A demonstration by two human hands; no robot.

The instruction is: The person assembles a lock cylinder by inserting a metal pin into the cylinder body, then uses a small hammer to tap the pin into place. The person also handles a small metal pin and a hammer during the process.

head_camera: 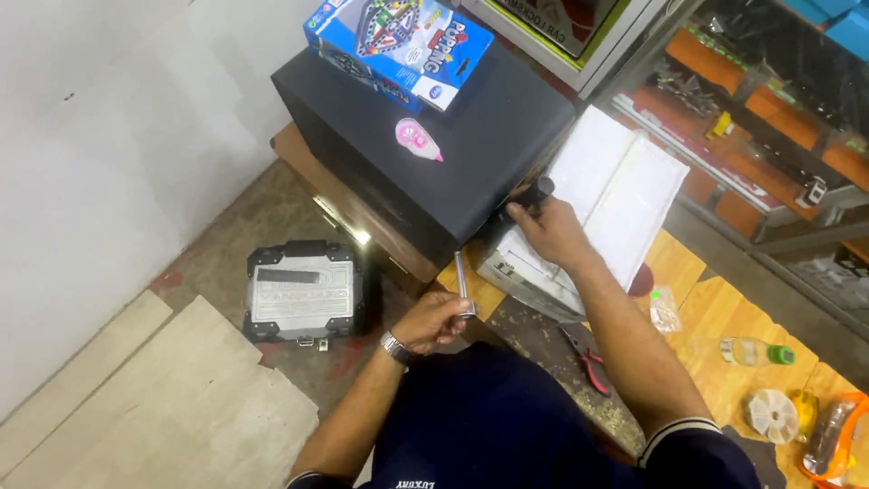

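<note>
Your dark-clothed lap fills the bottom of the view at six o'clock, and both forearms reach up from it. Just past your lap, your left hand, with a wristwatch on it, is curled tight around the lower end of a short metal tube, which stands nearly upright over the edge of the wooden worktop. At about four o'clock from that hand, red-handled pliers lie on the worn part of the top. Further right, at four to five o'clock, you have a clear bottle with a green cap lying on its side, a white ribbed disc and orange-rimmed safety goggles.

Your right hand lies further out, near one o'clock from the left. Its fingers press down around a small black cylindrical part at the corner where a white flat case meets a large black box. How firmly it pinches that part, you cannot tell.

On the black box lie a pink correction-tape dispenser and, at twelve o'clock, a blue board-game box. Down on the floor at nine o'clock sits a grey and black hard case, beside pale boards.
</note>
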